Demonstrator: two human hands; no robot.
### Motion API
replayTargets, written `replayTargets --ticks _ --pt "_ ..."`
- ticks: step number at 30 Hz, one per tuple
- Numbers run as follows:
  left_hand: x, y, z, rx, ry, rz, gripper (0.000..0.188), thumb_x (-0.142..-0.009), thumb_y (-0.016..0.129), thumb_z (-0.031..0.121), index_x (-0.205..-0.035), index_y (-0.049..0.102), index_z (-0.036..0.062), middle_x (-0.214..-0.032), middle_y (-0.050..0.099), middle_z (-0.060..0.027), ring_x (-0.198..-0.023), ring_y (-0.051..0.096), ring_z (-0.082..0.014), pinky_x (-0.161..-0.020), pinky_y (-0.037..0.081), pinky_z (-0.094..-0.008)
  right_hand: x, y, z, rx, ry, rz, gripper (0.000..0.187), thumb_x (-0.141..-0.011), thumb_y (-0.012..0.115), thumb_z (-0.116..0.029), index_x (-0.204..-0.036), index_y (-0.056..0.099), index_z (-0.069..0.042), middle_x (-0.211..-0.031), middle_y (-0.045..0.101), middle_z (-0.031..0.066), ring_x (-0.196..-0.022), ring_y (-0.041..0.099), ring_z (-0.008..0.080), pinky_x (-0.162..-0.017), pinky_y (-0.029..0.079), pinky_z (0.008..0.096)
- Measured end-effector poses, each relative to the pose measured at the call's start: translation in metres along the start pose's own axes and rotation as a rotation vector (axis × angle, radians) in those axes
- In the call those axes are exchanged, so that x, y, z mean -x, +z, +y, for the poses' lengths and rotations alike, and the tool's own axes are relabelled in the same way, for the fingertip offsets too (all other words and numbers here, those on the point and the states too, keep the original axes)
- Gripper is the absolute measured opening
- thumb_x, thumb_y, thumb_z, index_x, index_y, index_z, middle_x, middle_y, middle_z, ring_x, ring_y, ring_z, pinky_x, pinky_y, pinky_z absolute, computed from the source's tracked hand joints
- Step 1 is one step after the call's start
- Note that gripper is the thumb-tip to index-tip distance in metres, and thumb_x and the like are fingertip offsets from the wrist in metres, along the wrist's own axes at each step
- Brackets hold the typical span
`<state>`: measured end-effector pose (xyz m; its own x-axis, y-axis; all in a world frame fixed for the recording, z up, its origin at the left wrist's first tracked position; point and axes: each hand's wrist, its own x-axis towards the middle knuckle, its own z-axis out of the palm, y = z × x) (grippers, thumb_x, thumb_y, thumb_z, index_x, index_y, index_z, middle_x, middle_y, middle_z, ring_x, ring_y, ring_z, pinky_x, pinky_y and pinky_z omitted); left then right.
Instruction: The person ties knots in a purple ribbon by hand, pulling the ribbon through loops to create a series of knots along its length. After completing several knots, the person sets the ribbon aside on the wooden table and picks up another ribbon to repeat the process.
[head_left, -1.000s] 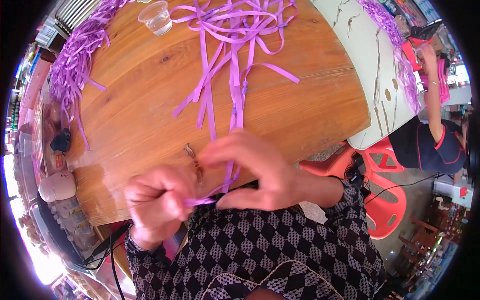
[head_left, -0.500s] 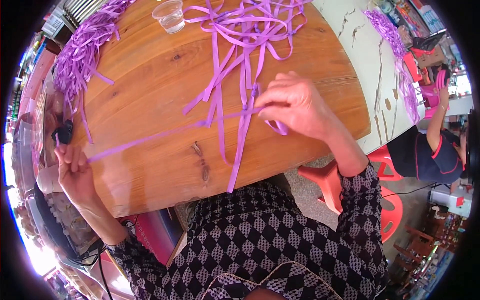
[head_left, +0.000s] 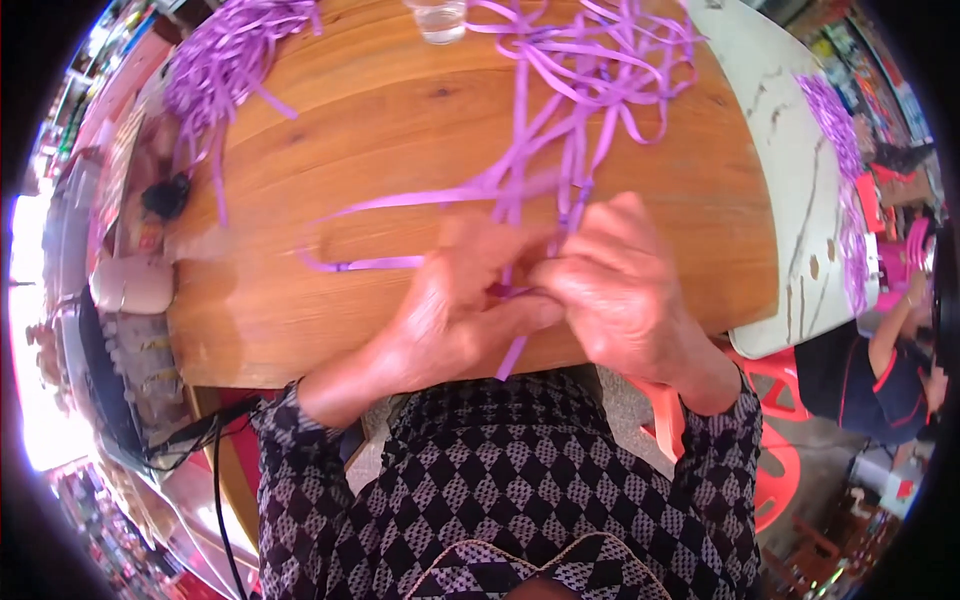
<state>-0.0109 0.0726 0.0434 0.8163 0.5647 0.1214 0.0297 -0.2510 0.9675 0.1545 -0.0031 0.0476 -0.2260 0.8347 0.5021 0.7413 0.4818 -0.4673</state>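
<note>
Over the table [head_left: 330, 130], left hand [head_left: 450, 305] meets right hand [head_left: 620, 285], pinching purple ribbon [head_left: 512, 357].

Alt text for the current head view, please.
A person's left hand and right hand hold purple ribbon close together over a wooden table. Beyond lie tangled ribbons beside a clear cup, with a purple ribbon bundle at upper left.

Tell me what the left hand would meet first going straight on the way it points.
The left hand would probably meet the right hand first, close ahead to its right; blur leaves the exact depth unclear.
</note>
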Motion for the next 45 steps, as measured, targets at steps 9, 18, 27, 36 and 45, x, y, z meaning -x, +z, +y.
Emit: replayTargets --ticks 9,18,27,36,45 --pt "0.022 -0.025 -0.014 0.401 -0.561 -0.068 0.016 -0.082 0.066 0.017 -0.086 0.065 0.0009 -0.067 0.062 -0.0062 -0.050 0.047 -0.0054 -0.047 0.036 -0.0210 0.039 -0.009 0.022 -0.070 0.273 0.096 0.017 -0.061 0.075 -0.003 -0.074 0.063 -0.004 -0.067 0.057 0.0036 -0.065 0.047 0.0200 -0.063 0.035 0.0322" --pt "0.021 0.002 -0.016 0.678 -0.442 0.165 0.022 -0.088 0.056 0.005 -0.109 0.061 0.0011 -0.099 0.066 -0.0104 -0.060 0.050 -0.0053 -0.056 0.042 -0.0193 0.036 0.039 -0.020 0.237 -0.069 0.173 0.028 -0.055 0.061 -0.013 -0.080 0.062 -0.002 -0.074 0.056 0.0035 -0.061 0.047 0.0185 -0.061 0.033 0.0344" --pt "0.026 0.012 -0.011 0.599 -0.466 0.073 0.019 -0.074 0.062 -0.009 -0.090 0.061 0.0006 -0.076 0.059 0.0013 -0.065 0.050 -0.0042 -0.056 0.041 -0.0184 0.031 0.026 -0.001 -0.176 0.146 0.286 0.011 -0.074 0.068 -0.002 -0.084 0.064 0.000 -0.074 0.059 0.0068 -0.065 0.053 0.0205 -0.061 0.040 0.0304" --pt "0.030 0.025 -0.009 0.598 -0.302 0.228 0.016 -0.086 0.060 0.002 -0.100 0.053 0.0004 -0.076 0.058 -0.0001 -0.057 0.045 -0.0020 -0.047 0.034 -0.0160 0.032 0.037 -0.019 -1.199 0.825 0.358 0.014 -0.081 0.064 0.001 -0.094 0.060 0.005 -0.083 0.062 0.0062 -0.078 0.058 0.0102 -0.070 0.047 0.0211" --pt "0.032 0.026 -0.010 0.330 -0.274 0.421 0.013 -0.087 0.060 0.005 -0.098 0.055 -0.0003 -0.080 0.059 -0.0004 -0.068 0.050 -0.0047 -0.061 0.043 -0.0178 0.036 0.054 -0.034 -0.951 0.676 0.404 0.030 -0.079 0.066 0.003 -0.107 0.054 0.005 -0.091 0.060 0.0071 -0.080 0.058 0.0103 -0.071 0.048 0.0221"
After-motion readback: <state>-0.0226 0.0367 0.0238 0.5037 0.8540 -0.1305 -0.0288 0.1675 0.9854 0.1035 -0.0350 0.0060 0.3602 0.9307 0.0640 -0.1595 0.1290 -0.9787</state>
